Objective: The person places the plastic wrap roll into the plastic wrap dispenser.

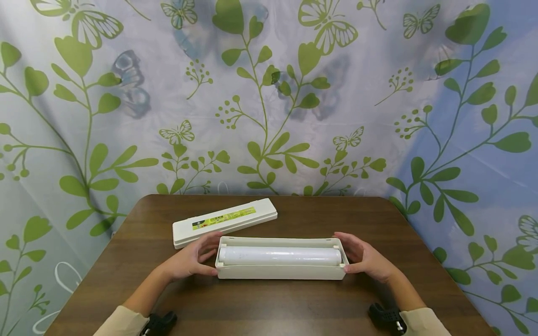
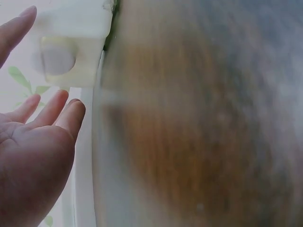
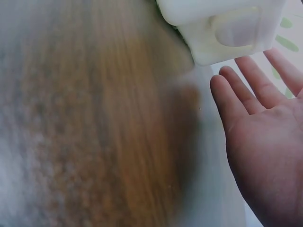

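An oblong white plastic box (image 1: pixel 280 272) lies lengthwise on the table, its top off. Inside is a glossy white roll of what looks like cling film (image 1: pixel 280 255). My left hand (image 1: pixel 191 259) is at the box's left end, thumb by the front corner and fingers behind. At the opposite end my right hand (image 1: pixel 371 261) mirrors it, its thumb at the front corner. Both wrist views show fairly straight fingers beside the end walls (image 2: pixel 85 71) (image 3: pixel 201 45). A white lid (image 1: pixel 227 225) with a yellow-green label lies behind the box, to the left.
Brown wood-grain table (image 1: pixel 269 305) extends around the box. A curtain (image 1: pixel 269 93) printed with green leaves and butterflies hangs behind its far edge. Black straps (image 1: pixel 159 323) (image 1: pixel 384 317) sit at both wrists.
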Demonstrator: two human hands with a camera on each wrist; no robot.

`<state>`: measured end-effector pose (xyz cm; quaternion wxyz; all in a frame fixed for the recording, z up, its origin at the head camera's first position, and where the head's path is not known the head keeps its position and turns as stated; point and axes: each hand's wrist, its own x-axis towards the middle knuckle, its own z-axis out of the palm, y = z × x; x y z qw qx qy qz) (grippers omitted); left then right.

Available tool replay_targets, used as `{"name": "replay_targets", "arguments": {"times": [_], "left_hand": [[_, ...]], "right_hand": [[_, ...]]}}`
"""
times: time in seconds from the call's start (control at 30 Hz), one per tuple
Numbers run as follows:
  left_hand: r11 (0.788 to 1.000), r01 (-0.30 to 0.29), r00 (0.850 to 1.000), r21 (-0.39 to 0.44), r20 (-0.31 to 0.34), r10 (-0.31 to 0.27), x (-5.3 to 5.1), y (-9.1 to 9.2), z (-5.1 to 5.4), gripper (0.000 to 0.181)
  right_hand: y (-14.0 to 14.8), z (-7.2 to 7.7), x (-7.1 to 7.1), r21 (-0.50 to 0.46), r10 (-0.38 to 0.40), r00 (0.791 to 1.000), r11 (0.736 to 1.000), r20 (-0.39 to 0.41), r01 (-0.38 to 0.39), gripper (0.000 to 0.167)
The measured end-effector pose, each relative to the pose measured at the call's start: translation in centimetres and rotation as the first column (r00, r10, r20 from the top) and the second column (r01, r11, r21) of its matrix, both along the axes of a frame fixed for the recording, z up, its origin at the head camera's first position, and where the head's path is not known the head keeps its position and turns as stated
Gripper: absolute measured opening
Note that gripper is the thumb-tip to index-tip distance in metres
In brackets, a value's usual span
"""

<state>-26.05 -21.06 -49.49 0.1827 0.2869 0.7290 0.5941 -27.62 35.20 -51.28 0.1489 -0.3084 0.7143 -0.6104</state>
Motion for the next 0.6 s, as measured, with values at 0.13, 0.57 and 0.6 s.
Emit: {"name": "replay_targets", "arguments": {"times": [0.13, 0.57, 0.6], "left_hand": [[1.000, -0.021, 1.000, 0.011, -0.013, 0.021, 0.1, -0.6, 0.0, 0.105], [0.989, -0.149, 0.983, -0.020, -0.115, 0.146, -0.3, -3.4, 0.1, 0.091], [0.986, -0.166, 0.979, -0.026, -0.123, 0.162, -0.4, -3.6, 0.2, 0.088]], "right_hand": [[-0.3, 0.2, 0.1, -0.001, 0.013, 1.000, 1.000, 0.021, -0.013, 0.098], [-0.6, 0.2, 0.3, -0.010, 0.048, 0.998, 0.999, 0.037, -0.048, 0.097], [-0.7, 0.2, 0.3, -0.007, 0.047, 0.998, 0.999, 0.035, -0.047, 0.097]]}}
